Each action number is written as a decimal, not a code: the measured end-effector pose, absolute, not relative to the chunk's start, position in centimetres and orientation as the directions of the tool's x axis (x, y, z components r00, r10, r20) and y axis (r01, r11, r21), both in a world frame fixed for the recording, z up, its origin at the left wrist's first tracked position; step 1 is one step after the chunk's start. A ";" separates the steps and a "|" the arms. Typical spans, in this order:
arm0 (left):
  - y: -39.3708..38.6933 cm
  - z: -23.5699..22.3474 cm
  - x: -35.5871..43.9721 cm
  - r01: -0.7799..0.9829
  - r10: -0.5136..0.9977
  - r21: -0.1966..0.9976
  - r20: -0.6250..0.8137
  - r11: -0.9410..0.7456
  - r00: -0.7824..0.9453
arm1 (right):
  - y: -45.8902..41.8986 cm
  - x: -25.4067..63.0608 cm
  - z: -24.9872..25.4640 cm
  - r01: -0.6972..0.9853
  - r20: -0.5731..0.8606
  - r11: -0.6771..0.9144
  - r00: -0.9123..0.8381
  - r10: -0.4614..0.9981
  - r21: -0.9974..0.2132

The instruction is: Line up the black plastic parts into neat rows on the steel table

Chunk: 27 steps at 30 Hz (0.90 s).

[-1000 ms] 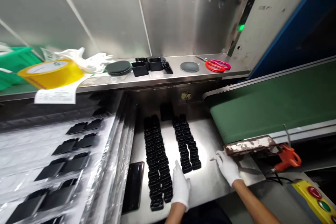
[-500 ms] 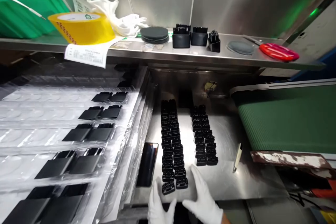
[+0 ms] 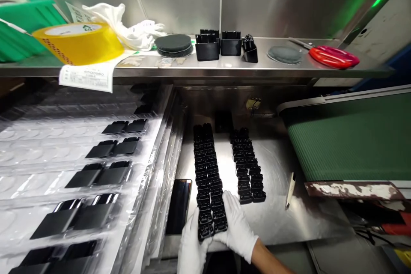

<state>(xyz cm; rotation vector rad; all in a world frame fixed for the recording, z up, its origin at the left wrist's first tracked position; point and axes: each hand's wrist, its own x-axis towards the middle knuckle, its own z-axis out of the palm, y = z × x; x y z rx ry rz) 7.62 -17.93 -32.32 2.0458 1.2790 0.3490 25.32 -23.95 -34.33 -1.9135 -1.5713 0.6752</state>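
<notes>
Two double rows of small black plastic parts lie on the steel bench: a longer left row (image 3: 207,171) and a shorter right row (image 3: 247,165). Both my hands wear white gloves. My left hand (image 3: 190,248) cups the near left end of the longer row, fingers curled against the last parts. My right hand (image 3: 236,224) presses against the near right side of the same row, fingers together. The nearest black parts (image 3: 210,224) sit between my two hands.
A dark phone-like slab (image 3: 179,206) lies left of the rows. A clear blister tray (image 3: 64,180) holds black flat pieces at left. A small knife (image 3: 290,188) lies right. A green conveyor belt (image 3: 349,137) runs at right. The shelf carries yellow tape (image 3: 77,43), black boxes (image 3: 218,45), red scissors (image 3: 334,56).
My right hand has left the knife area at right and joined my left hand at the near end of the longer row; both now press on the last parts. The view shifted left.
</notes>
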 end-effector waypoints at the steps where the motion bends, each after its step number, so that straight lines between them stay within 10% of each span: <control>1: -17.7 -32.3 7.6 0.698 0.866 0.650 -0.120 -0.301 0.485 | -24.1 25.3 -34.7 0.719 0.008 -0.131 0.187 0.982 -0.683; 16: -14.8 -28.4 10.7 0.824 0.822 0.458 -0.288 -0.333 0.492 | -19.7 25.6 -27.0 0.803 -0.353 -0.376 0.222 0.909 -0.463; 27: -13.6 -27.5 11.7 0.795 0.769 0.495 -0.331 -0.351 0.546 | -19.3 25.0 -26.5 0.867 -0.330 -0.313 0.187 0.925 -0.387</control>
